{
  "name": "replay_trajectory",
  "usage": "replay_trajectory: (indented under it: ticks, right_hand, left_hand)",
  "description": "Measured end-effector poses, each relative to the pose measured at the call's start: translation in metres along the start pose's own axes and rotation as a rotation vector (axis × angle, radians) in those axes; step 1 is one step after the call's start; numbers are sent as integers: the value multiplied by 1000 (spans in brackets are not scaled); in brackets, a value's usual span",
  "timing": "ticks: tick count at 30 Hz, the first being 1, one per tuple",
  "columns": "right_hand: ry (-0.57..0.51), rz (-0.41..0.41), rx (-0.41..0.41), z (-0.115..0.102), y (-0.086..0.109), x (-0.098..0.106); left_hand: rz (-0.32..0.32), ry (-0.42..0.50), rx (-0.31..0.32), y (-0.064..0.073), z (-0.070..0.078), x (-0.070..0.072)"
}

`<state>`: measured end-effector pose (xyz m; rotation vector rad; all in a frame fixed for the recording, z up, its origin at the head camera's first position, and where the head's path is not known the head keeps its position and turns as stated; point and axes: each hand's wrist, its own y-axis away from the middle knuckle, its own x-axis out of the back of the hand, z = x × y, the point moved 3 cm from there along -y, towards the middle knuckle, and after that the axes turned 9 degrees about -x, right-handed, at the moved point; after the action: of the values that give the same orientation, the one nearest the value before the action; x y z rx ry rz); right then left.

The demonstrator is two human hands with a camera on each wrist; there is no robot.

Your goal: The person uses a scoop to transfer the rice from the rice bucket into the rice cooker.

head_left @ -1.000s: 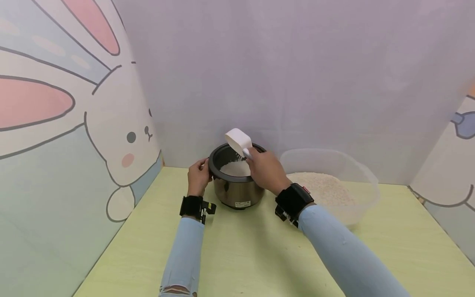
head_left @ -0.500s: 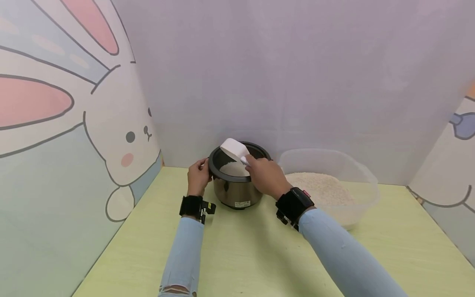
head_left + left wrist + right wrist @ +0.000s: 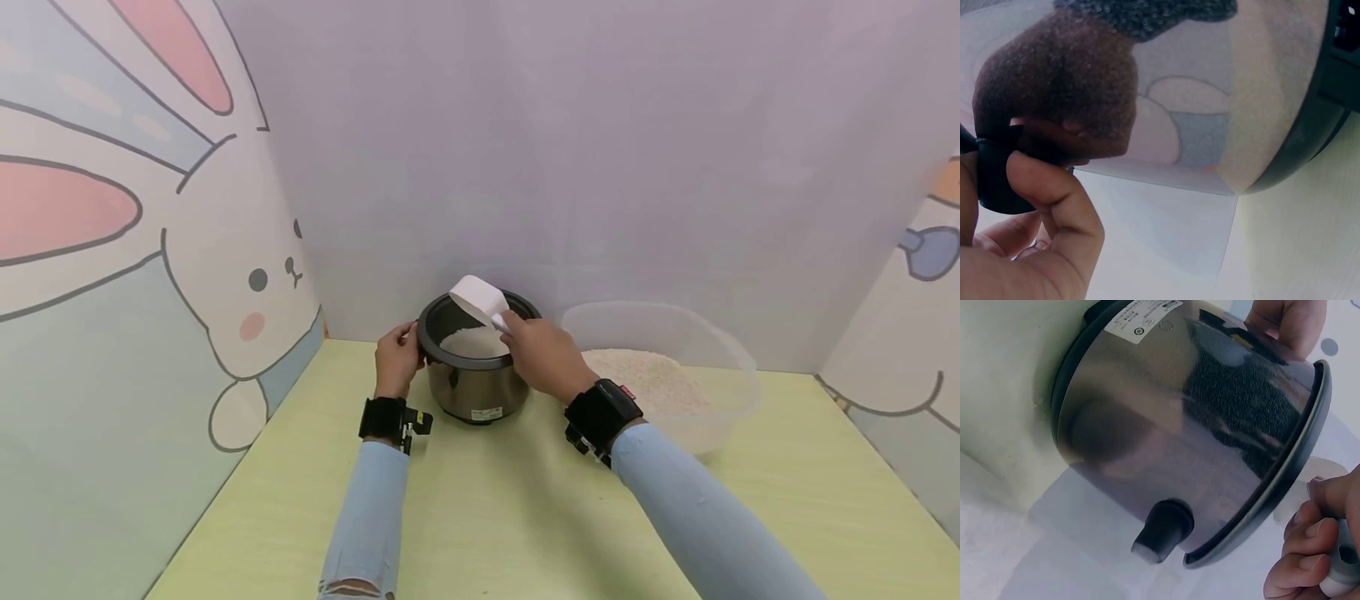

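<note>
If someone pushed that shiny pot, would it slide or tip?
The pot would probably slide before tipping, being squat and upright. Its white contents likely add low weight. The glossy side may be slippery; a black handle should grip better.

Hands (image 3: pixel 551 357) hold a scoop (image 3: pixel 478 298) and, apparently, the pot (image 3: pixel 476 388).

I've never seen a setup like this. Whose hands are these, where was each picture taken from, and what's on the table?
There's no robot: these are a person's left hand and right hand, both bare. The wide picture comes from a camera worn on the head, looking forward and down; the close ones come from cameras worn on each wrist. On the pale green table stand a dark pot with whitish grains inside and, to its right, a see-through tub holding more. The left hand pinches the pot's black side knob. The right hand holds a white scoop, tilted over the pot.
</note>
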<state>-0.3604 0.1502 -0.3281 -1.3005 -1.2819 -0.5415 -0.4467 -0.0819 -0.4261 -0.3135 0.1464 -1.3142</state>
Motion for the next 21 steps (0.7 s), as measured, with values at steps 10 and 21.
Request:
replay_trajectory:
  ticks: [10, 21]
  right_hand:
    - [7, 54, -58, 41, 8, 25]
    - [3, 18, -137, 89, 34, 42]
  left_hand:
    - [-2, -15, -20, 0, -1, 0]
    - [-17, -4, -43, -1, -4, 1]
